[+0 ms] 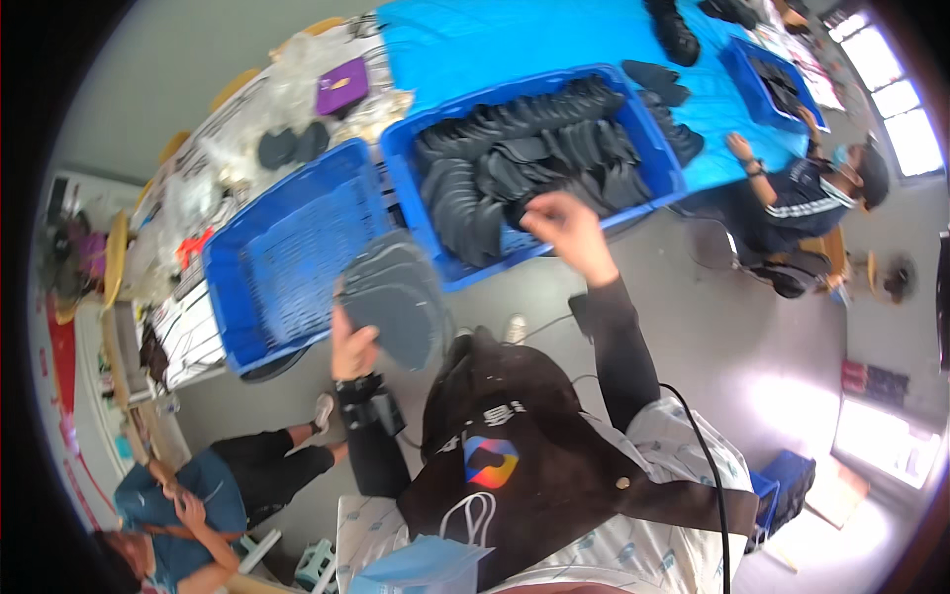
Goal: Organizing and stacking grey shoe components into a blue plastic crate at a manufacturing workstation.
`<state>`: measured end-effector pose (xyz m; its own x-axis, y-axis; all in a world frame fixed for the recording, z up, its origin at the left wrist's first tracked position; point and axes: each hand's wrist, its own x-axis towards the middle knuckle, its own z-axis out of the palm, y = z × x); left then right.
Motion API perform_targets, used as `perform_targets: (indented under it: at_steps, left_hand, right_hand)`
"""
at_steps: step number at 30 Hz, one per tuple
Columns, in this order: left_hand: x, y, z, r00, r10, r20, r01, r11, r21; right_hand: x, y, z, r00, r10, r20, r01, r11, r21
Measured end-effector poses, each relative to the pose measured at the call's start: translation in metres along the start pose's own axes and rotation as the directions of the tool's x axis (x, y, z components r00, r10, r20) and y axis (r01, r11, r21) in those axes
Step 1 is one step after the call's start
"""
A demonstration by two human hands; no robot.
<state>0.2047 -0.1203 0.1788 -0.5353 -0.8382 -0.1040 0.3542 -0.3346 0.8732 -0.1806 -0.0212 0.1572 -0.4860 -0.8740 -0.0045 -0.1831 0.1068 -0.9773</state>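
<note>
My left hand (352, 348) holds a fanned stack of flat dark grey insoles (394, 295) just in front of an empty blue plastic crate (297, 252). My right hand (566, 226) reaches forward and pinches one dark insole (522, 210) at the near edge of a second blue crate (661, 158), which is full of several dark insoles (534, 153). Both crates sit on a long table with a blue cover (495, 40).
More dark insoles and a third blue crate (777, 84) lie farther along the table. A purple box (341, 87) and clear plastic bags sit at the left end. One person sits at the right by the table (811, 188); another sits at lower left (188, 505).
</note>
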Motion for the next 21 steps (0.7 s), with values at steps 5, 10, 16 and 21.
perform_targets:
  at_steps: [5,10,16,21]
  left_hand:
    - [-0.017,-0.016,-0.057,0.991,0.075,-0.112,-0.083,0.994,-0.069]
    - [-0.036,-0.029,-0.069,0.96,0.044,-0.277,-0.084,0.988,-0.133]
    - [-0.042,-0.028,-0.057,0.959,0.058,-0.277,-0.11,0.978,-0.178]
    - [-0.043,-0.027,-0.044,0.948,0.036,-0.317,-0.105,0.973,-0.205]
  right_hand:
    - [0.059,0.087,-0.052,0.997,0.018,-0.077,-0.068,0.701,-0.71]
    - [0.08,0.117,0.052,0.9,-0.13,0.416,0.385,0.684,-0.62]
    - [0.117,0.157,0.08,0.866,-0.009,0.5,0.465,0.383,-0.798]
    - [0.129,0.138,0.059,0.674,0.013,0.739,0.606,0.562,-0.563]
